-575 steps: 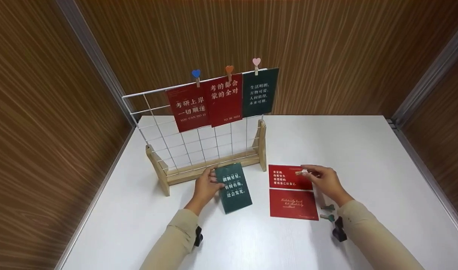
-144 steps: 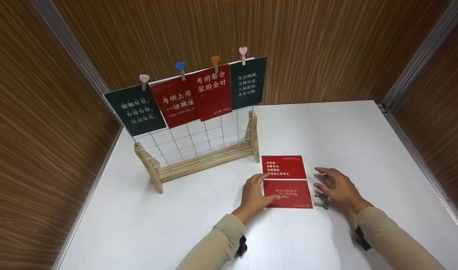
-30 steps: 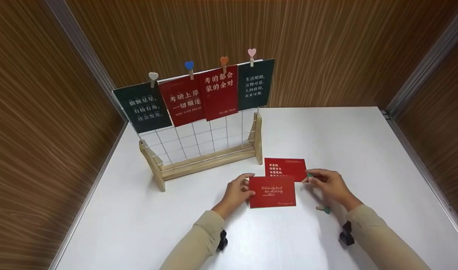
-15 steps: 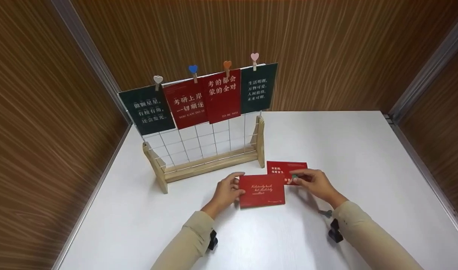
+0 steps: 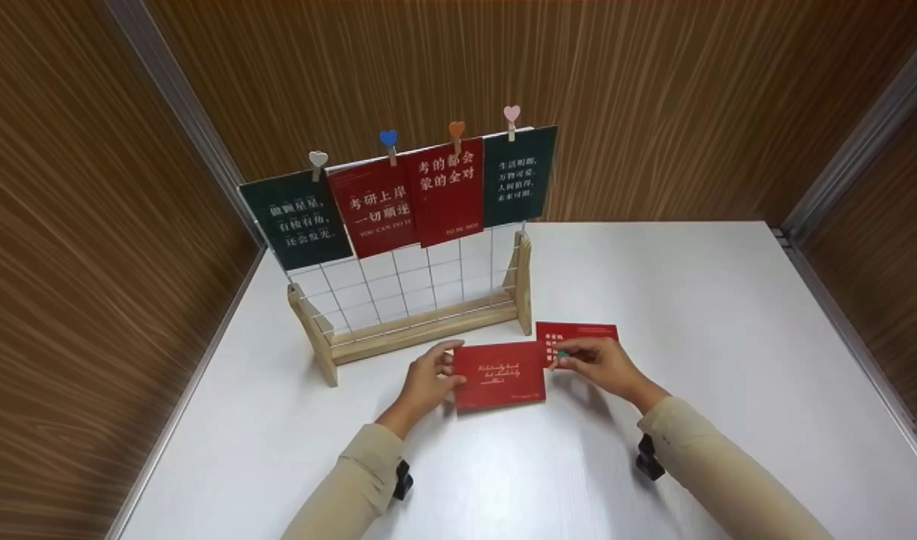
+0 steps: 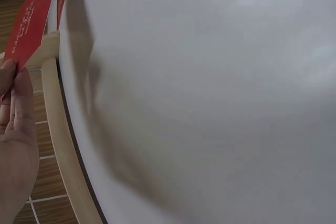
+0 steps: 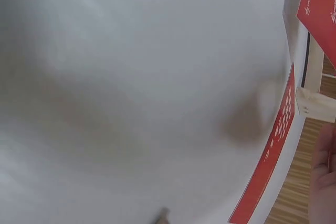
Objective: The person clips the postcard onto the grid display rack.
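Observation:
My left hand (image 5: 427, 384) pinches a red card (image 5: 499, 373) by its left edge, between thumb and fingers. The left wrist view shows this card (image 6: 32, 22) tilted and raised off the table. Between the thumb and fingers of my right hand (image 5: 606, 367) is a small wooden clothespin (image 5: 561, 355) with a green end, close to the held card's right edge. A second red card (image 5: 594, 331) lies flat behind, partly covered by the held card and my right hand. Another small clip (image 7: 161, 217) is at the bottom of the right wrist view, hidden in the head view.
A wire grid rack with a wooden base (image 5: 428, 324) stands at the back left. Green and red cards hang along its top, under clothespins with heart ends, such as the blue one (image 5: 388, 139). The white table (image 5: 690, 300) meets wood-patterned walls.
Over the last second both hands have moved left, carrying the red card and the green-ended clothespin. Earlier, the green card was hung at the rack's left end under a white heart clothespin.

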Available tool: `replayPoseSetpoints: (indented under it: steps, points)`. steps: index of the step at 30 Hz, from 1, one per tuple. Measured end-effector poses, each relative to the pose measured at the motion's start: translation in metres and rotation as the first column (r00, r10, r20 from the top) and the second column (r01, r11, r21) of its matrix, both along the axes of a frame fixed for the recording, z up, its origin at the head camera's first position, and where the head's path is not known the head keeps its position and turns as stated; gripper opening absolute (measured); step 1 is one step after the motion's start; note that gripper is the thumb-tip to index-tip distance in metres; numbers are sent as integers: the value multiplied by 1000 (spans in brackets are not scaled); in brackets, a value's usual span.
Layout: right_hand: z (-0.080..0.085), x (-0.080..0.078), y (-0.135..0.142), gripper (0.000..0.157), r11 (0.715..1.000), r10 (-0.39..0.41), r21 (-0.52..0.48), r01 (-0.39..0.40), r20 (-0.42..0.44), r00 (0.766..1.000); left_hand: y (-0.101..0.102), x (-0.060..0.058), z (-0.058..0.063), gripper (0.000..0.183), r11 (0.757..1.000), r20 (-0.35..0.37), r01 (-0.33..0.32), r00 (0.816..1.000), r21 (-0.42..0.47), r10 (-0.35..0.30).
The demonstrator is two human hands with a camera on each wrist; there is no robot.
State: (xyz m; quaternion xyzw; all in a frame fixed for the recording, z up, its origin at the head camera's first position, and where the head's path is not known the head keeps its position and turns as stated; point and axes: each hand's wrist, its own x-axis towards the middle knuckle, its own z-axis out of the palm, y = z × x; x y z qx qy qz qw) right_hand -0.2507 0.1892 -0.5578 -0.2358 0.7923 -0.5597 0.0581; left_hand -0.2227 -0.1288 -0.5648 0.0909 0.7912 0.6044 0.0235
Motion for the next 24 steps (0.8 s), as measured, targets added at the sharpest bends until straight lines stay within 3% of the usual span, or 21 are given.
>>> replayPoseSetpoints:
  steps: [6, 16, 24]
  points:
    - [-1, -2, -15, 29, 1000, 23, 10, -23, -21, 1000, -21, 4, 2, 58, 999, -19, -31, 999, -23, 31]
    - [9, -7, -43, 28, 991, 47, 124, -43, -34, 998, -47, 8, 5, 55, 995, -59, -74, 996, -60, 70]
    - [13, -14, -68, 28, 987, 107, 132, -97, -69, 992, -62, 9, 8, 56, 990, -21, -128, 992, -50, 127]
